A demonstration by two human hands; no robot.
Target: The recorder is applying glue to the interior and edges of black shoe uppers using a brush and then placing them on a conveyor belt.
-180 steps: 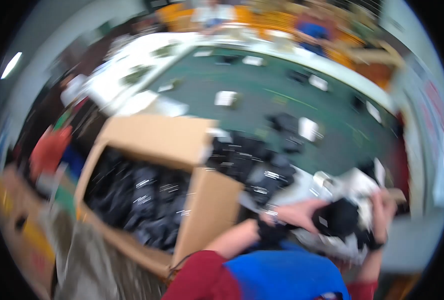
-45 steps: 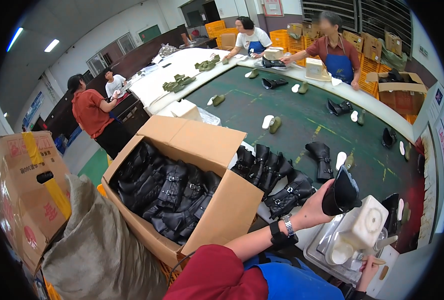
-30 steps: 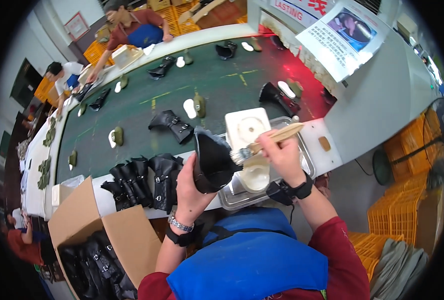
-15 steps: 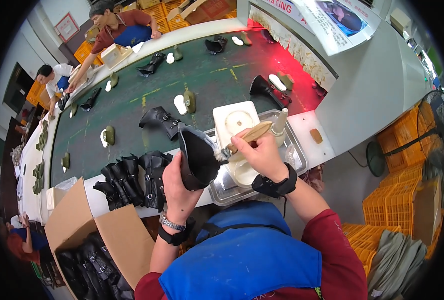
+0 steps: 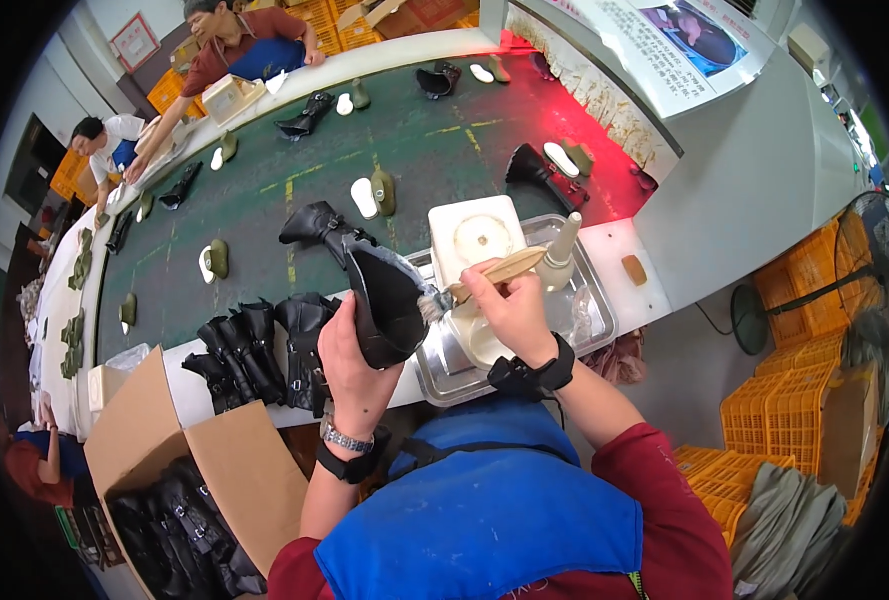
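My left hand [image 5: 356, 360] grips a black boot upper [image 5: 396, 305], its wide opening tilted toward me and a whitish-grey strip along its edge. In my right hand [image 5: 516, 318] is a brush [image 5: 509, 268] with a pale wooden handle. Its whitish bristles rest against the right edge of the boot opening. Beneath my right hand, a metal tray [image 5: 604, 318] holds a white square container [image 5: 476, 235], a pale squeeze bottle [image 5: 560, 255] and a whitish bowl [image 5: 482, 345], partly hidden by the hand.
Black boots and olive pieces paired with white soles lie on a green conveyor belt [image 5: 274, 225]. Several black boots [image 5: 249, 350] lie left of my left hand. An open cardboard box [image 5: 249, 465] holds more. Two co-workers stand across the belt; orange crates [image 5: 774, 420] are stacked at right.
The boot upper has shifted slightly left and up in my left hand. The brush has followed along its edge, its bristles now a little further left.
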